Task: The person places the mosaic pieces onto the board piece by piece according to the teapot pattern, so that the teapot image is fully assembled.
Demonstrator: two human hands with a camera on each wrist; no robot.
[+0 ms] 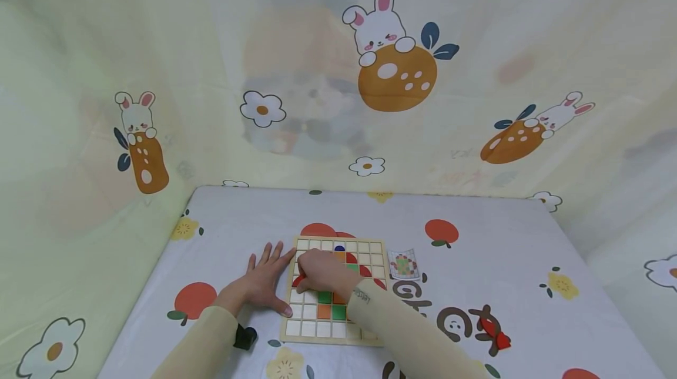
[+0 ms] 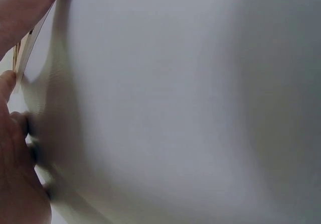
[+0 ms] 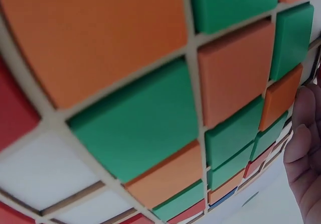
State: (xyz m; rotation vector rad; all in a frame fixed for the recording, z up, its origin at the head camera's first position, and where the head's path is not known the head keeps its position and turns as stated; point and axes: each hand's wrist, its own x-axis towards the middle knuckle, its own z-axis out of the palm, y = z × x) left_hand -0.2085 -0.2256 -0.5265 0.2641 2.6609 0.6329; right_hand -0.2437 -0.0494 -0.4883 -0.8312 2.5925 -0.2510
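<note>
A square wooden grid board (image 1: 312, 341) lies on the cloth with white cells and coloured tiles, several of them green, orange or red. My left hand (image 1: 264, 282) is spread flat at its left edge, thumb at the lower corner. In the left wrist view, part of the left hand (image 2: 17, 169) shows beside the board's rim. My right hand (image 1: 325, 273) reaches over the board's left half with curled fingers, pinching a red tile (image 1: 297, 281) at the left column. The right wrist view shows its fingertips (image 3: 303, 113) near the board, the red tile mostly hidden.
A small pattern card (image 1: 404, 264) lies to the right of the board. Red pieces (image 1: 494, 333) sit farther right on the printed cloth. A small black object (image 1: 245, 338) is beside the left forearm. Printed curtains surround the table.
</note>
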